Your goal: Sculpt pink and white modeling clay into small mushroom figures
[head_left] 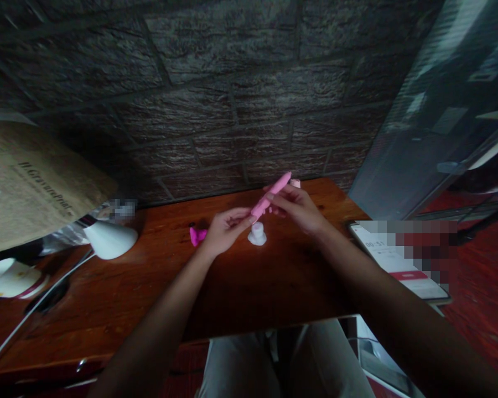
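Note:
A long pink stick [274,193], smooth and perhaps of modelling clay, slants up to the right above the table. My right hand [299,207] grips it near its middle, thumb on the near side. At its lower left end, my left hand [228,226] pinches it between thumb and fingers. Just below stands a small white piece [257,234] with a wide, flat foot. Left of my left hand lies a magenta piece [197,236], partly hidden by that hand. A pale pink thing [295,183] shows behind my right hand, mostly covered.
The wooden table [157,287] meets a dark stone-block wall [191,99]. On the left are a brown paper bag [33,182], a white cone-shaped thing [111,240] with a cable, and a paper cup [12,278]. A phone [398,262] lies at right, beside a glass panel [398,138].

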`<state>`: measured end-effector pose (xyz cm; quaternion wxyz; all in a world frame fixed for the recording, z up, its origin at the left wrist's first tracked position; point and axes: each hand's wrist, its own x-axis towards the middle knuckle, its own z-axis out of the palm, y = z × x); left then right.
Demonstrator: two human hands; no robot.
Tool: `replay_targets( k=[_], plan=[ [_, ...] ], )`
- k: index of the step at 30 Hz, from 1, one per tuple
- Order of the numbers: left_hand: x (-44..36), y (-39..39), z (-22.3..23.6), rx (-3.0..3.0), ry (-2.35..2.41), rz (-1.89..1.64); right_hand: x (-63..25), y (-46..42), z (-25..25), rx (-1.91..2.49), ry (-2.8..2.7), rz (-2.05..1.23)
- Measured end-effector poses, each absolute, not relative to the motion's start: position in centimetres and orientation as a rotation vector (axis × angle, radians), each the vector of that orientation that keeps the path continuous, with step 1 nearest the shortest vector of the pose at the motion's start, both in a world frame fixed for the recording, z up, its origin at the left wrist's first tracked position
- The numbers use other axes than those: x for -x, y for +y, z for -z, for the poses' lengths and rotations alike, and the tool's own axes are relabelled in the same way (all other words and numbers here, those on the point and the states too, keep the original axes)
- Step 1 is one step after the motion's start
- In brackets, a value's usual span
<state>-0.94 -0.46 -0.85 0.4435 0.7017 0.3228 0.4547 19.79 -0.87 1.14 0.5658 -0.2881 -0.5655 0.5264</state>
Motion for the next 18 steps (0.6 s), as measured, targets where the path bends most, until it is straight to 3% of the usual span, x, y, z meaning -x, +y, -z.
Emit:
replay_targets(
  k=[18],
  plan=[
    [1.07, -0.49, 0.99, -1.809, 0.744, -0.998, -19.16, -1.47, -1.56, 0.607, -1.464, -1.129]
  ],
)
